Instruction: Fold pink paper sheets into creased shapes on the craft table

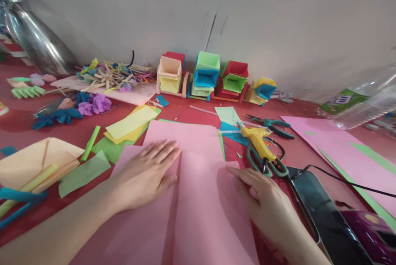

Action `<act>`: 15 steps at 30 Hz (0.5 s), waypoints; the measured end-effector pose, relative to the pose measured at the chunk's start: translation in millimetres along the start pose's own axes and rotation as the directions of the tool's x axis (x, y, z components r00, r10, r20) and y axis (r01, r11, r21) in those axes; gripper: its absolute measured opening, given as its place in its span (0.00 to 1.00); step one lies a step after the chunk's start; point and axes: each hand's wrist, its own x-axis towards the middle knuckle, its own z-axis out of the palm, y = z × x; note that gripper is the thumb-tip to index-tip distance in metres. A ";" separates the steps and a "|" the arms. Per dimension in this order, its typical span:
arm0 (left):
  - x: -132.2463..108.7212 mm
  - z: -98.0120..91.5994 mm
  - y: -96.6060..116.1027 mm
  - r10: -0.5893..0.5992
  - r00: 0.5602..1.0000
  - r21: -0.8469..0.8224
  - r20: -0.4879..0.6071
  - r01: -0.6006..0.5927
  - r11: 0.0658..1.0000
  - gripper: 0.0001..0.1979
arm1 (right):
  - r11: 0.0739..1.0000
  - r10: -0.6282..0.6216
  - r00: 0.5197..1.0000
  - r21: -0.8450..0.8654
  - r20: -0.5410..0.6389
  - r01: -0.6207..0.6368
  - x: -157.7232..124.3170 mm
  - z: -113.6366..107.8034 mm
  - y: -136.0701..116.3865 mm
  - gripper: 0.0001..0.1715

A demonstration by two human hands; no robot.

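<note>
A large pink paper sheet [198, 199] lies on the red table in front of me, with a lengthwise fold down its middle. My left hand [145, 174] rests flat on the sheet's left half, fingers stretched out and together, pressing beside the crease. My right hand [262, 203] lies on the right edge of the sheet, fingers extended and touching the paper. Neither hand holds anything.
A yellow glue gun [258, 141] and green-handled scissors [272, 127] lie to the right. A black phone [321, 211] with a cable sits by my right wrist. Folded paper boxes [206, 75] line the wall. Paper strips, paper flowers [94, 104] and sticks lie left. A plastic bottle [361, 104] lies far right.
</note>
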 end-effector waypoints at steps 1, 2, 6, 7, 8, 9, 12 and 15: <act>0.3 1.3 0.7 -0.004 1.000 0.010 -0.019 0.004 1.000 0.28 | 1.000 0.002 1.000 -0.005 0.006 -0.002 0.5 -0.1 0.0 0.19; 0.6 2.6 1.5 -0.007 0.999 0.019 -0.034 0.008 1.000 0.27 | 1.000 0.000 1.000 -0.012 0.010 0.000 0.8 -0.2 -0.1 0.19; 1.3 4.9 5.6 -0.025 0.998 0.055 -0.053 0.028 0.998 0.26 | 0.999 -0.007 0.999 -0.033 0.033 0.008 0.7 -0.7 -2.6 0.19; 1.4 4.9 6.5 -0.031 0.998 0.063 -0.054 0.035 0.997 0.26 | 0.999 -0.002 0.999 -0.036 0.046 0.004 0.5 -1.2 -3.8 0.20; 1.4 4.7 7.2 -0.036 0.998 0.071 -0.056 0.040 0.997 0.26 | 0.999 0.003 0.998 -0.037 0.060 -0.001 0.3 -1.7 -5.0 0.20; 1.3 4.5 7.9 -0.038 0.998 0.079 -0.059 0.043 0.996 0.26 | 0.999 0.009 0.998 -0.037 0.069 -0.006 0.1 -2.4 -6.3 0.20; 1.0 4.0 8.7 -0.034 0.997 0.088 -0.071 0.041 0.995 0.26 | 0.999 0.006 0.998 -0.034 0.066 -0.004 -0.3 -4.3 -9.7 0.20; 0.8 4.2 8.4 -0.035 0.997 0.079 -0.065 0.040 0.996 0.26 | 0.999 0.007 0.999 -0.033 0.051 -0.005 -0.5 -5.4 -11.2 0.20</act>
